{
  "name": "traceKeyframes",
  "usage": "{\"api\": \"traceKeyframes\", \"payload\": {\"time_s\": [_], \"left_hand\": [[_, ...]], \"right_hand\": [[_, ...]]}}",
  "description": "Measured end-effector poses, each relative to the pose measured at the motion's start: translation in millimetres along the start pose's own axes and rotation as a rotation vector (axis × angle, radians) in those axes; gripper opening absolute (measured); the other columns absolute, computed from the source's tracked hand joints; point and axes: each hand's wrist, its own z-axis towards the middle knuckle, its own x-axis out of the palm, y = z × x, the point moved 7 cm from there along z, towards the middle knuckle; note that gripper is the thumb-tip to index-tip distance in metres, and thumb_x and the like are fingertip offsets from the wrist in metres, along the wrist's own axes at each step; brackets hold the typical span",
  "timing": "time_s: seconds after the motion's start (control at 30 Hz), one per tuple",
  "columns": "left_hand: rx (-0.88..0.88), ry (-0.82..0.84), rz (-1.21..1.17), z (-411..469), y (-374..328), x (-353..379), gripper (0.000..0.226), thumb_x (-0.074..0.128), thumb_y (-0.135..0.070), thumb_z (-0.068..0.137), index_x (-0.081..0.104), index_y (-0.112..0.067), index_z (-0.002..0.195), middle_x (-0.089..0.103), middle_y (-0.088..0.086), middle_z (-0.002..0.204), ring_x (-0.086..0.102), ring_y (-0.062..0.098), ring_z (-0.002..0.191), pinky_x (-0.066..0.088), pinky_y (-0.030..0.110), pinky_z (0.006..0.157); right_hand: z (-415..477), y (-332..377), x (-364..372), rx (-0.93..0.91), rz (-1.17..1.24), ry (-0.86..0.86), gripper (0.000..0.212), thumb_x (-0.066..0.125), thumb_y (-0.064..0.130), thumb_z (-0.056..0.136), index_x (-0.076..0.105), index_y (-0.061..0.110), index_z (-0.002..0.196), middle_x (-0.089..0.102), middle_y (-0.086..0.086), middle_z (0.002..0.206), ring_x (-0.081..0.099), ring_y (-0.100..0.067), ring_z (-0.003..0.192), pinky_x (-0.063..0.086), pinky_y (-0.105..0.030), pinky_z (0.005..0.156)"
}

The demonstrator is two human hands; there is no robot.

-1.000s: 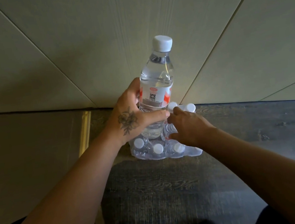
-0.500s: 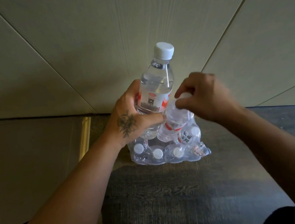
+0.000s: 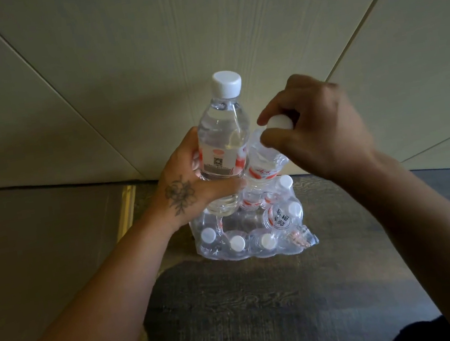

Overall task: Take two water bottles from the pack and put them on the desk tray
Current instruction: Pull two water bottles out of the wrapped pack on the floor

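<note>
First water bottle (image 3: 223,138) held upright in left hand (image 3: 188,187), fingers wrapped round label. Second bottle (image 3: 263,165) pinched at cap by right hand (image 3: 319,131), base still hidden inside shrink-wrapped pack (image 3: 252,230) on dark floor (image 3: 266,309). Desk tray not seen.

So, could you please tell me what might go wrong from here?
The right hand grips the second bottle only at its cap, so it may slip. Its base looks still caught in the pack, whose torn wrap could snag it. The left hand holds the first bottle close by; they may knock.
</note>
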Motion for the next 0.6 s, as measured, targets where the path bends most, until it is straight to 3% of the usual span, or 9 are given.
{"api": "traceKeyframes", "payload": {"time_s": [0.2, 0.3, 0.4, 0.53, 0.6], "left_hand": [[0.014, 0.014, -0.024, 4, -1, 4, 0.079, 0.103, -0.031, 0.068, 0.055, -0.05, 0.128, 0.073, -0.04, 0.12, 0.069, -0.014, 0.117, 0.056, 0.006, 0.09], [0.004, -0.008, -0.058, 5, -1, 2, 0.083, 0.099, -0.044, 0.06, 0.057, -0.045, 0.131, 0.076, -0.02, 0.128, 0.072, -0.002, 0.121, 0.061, 0.022, 0.099], [0.002, -0.025, -0.076, 6, 0, 1, 0.08, 0.102, -0.035, 0.06, 0.06, -0.047, 0.127, 0.079, -0.013, 0.125, 0.075, 0.004, 0.119, 0.061, 0.036, 0.103], [-0.015, -0.058, -0.078, 8, 0, -2, 0.076, 0.1, -0.043, 0.054, 0.061, -0.053, 0.119, 0.08, -0.021, 0.121, 0.076, 0.002, 0.115, 0.06, 0.028, 0.098], [-0.023, -0.061, -0.073, 9, 0, -2, 0.076, 0.1, -0.042, 0.056, 0.061, -0.05, 0.12, 0.08, -0.022, 0.119, 0.076, 0.0, 0.112, 0.061, 0.018, 0.09]], "right_hand": [[0, -6, 9, -0.023, 0.045, -0.044, 0.026, 0.077, 0.013, 0.076, 0.082, 0.022, 0.1, 0.054, 0.005, 0.088, 0.048, -0.003, 0.064, 0.031, -0.005, 0.06], [-3, -12, 15, -0.017, 0.092, -0.047, 0.023, 0.08, 0.023, 0.081, 0.079, 0.024, 0.104, 0.059, 0.003, 0.095, 0.057, -0.006, 0.069, 0.041, -0.015, 0.062], [-7, -24, 30, 0.006, 0.171, -0.001, 0.033, 0.082, 0.033, 0.082, 0.074, 0.02, 0.112, 0.063, 0.003, 0.105, 0.055, 0.002, 0.073, 0.042, -0.02, 0.066], [-16, -45, 56, 0.107, 0.279, 0.1, 0.063, 0.078, 0.058, 0.076, 0.065, 0.026, 0.128, 0.062, 0.007, 0.117, 0.06, -0.002, 0.09, 0.049, -0.024, 0.075], [-19, -52, 67, 0.12, 0.318, 0.145, 0.071, 0.083, 0.057, 0.075, 0.058, 0.027, 0.135, 0.063, 0.008, 0.124, 0.063, -0.016, 0.106, 0.059, -0.038, 0.082]]}}
